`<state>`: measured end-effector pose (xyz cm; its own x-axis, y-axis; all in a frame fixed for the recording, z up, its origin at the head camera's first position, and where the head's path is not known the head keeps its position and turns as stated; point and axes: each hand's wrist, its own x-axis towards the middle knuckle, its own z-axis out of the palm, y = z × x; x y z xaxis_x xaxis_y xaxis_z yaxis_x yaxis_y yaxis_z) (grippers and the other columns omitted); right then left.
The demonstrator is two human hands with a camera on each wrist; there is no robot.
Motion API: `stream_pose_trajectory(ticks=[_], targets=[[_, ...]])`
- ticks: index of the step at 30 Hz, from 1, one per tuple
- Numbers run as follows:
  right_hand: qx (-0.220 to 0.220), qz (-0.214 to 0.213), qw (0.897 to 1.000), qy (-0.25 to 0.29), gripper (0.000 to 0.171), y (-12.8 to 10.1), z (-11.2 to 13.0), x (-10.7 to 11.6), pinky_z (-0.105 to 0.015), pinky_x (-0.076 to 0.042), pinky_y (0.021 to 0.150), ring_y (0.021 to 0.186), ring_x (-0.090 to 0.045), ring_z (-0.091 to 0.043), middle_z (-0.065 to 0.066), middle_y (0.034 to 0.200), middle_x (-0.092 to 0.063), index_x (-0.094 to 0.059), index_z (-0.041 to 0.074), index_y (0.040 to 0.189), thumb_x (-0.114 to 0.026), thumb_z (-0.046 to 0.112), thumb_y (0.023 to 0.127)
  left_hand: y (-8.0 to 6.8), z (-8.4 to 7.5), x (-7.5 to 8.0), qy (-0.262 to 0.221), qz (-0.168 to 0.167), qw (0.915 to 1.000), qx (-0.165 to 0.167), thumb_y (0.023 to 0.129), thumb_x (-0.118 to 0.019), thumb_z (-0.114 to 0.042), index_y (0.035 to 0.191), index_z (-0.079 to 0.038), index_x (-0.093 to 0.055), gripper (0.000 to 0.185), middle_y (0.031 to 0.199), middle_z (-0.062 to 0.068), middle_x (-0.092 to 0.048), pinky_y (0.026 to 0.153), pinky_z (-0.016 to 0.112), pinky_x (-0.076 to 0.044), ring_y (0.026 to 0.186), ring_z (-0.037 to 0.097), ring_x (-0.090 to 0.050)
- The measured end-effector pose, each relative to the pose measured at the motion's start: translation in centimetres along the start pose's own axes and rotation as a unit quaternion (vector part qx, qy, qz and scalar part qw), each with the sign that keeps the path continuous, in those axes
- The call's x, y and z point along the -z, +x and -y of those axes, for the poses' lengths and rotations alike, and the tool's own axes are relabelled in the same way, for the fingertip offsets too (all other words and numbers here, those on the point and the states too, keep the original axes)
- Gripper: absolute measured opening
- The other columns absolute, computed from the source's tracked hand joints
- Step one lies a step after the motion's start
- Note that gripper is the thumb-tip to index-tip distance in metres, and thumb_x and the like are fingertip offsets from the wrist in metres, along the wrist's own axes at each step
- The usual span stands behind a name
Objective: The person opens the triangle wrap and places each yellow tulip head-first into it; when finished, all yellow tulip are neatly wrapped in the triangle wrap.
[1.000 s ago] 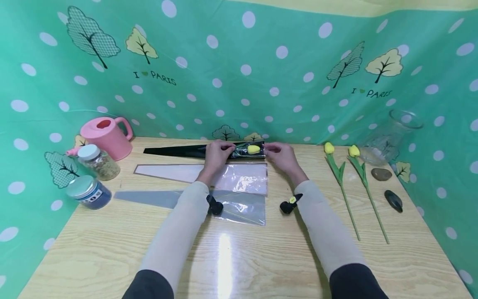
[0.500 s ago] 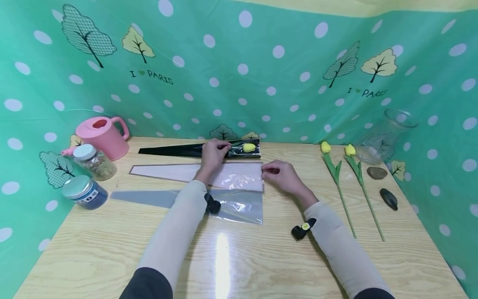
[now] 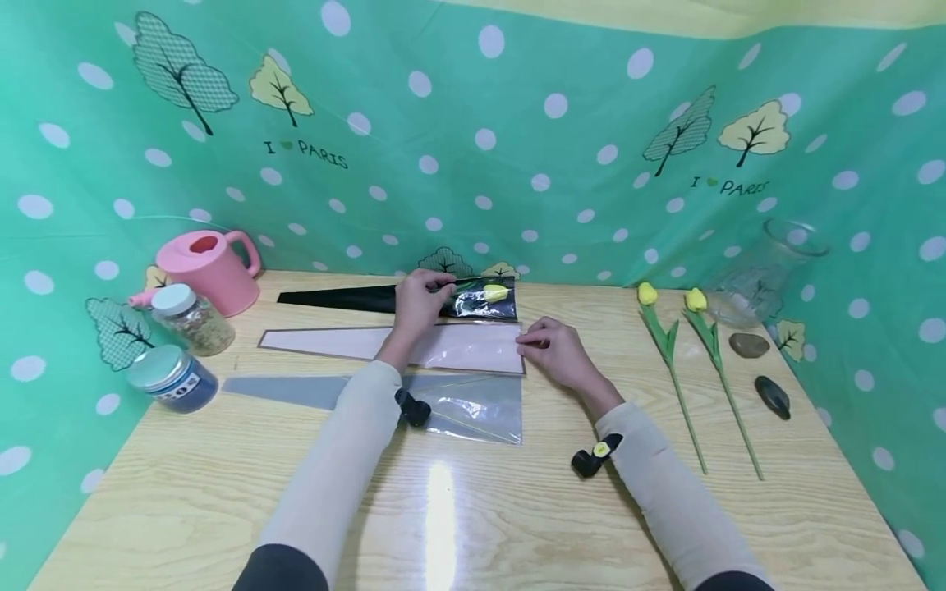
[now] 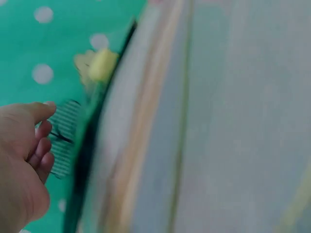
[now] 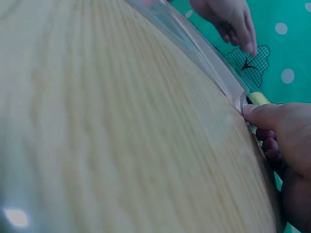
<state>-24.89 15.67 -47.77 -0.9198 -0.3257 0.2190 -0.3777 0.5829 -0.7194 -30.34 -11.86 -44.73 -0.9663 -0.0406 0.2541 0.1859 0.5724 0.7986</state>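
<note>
A black cone sleeve [image 3: 332,299] lies at the back of the wooden table [image 3: 473,509], with a yellow tulip [image 3: 495,292] inside its wide clear end. My left hand [image 3: 434,290] grips this sleeve at its middle, fingers curled over it. In the left wrist view the left hand [image 4: 24,160] sits beside the blurred tulip head [image 4: 102,65]. A pink sleeve [image 3: 332,341] lies in front of the black one. My right hand [image 3: 529,341] pinches its right corner. The right wrist view shows the right hand's thumb [image 5: 257,112] on that sleeve's edge [image 5: 209,63]. A grey sleeve [image 3: 473,402] lies nearest me.
A pink watering can [image 3: 210,271], a grain jar [image 3: 192,320] and a blue jar [image 3: 173,379] stand at the left. Two loose yellow tulips [image 3: 665,345] lie at the right, beside a tipped glass vase [image 3: 761,275] and two stones [image 3: 772,396].
My right hand left the black sleeve's open end and came forward to the pink sleeve's right corner. The left hand stayed on the black sleeve.
</note>
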Motion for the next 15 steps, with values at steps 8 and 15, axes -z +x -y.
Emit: stream_pose_trajectory(ticks=[8,15], targets=[[-0.001,-0.017,1.0,0.001,0.013,-0.2,-0.2,-0.1,-0.031,-0.06,0.082,0.094,-0.068,-0.023,-0.008,0.102,-0.072,-0.082,0.006,0.101,-0.081,0.008,0.087,-4.2,-1.7,2.8,-0.081,0.146,0.9857,0.022,0.093,-0.078,-0.021,0.119,-0.013,-0.077,0.027,0.122,0.007,-0.073,0.085,0.033,-0.057,0.104,0.023,-0.068],[-0.012,-0.019,0.999,0.027,0.013,-0.3,0.0,-0.2,-0.025,-0.057,0.079,0.093,-0.067,-0.021,-0.006,0.102,-0.073,-0.082,0.01,0.101,-0.081,0.01,0.088,-6.3,0.1,2.9,-0.088,0.178,0.9791,0.045,0.093,-0.079,-0.023,0.122,-0.019,-0.077,0.03,0.128,0.005,-0.071,0.085,0.031,-0.054,0.105,0.022,-0.066]])
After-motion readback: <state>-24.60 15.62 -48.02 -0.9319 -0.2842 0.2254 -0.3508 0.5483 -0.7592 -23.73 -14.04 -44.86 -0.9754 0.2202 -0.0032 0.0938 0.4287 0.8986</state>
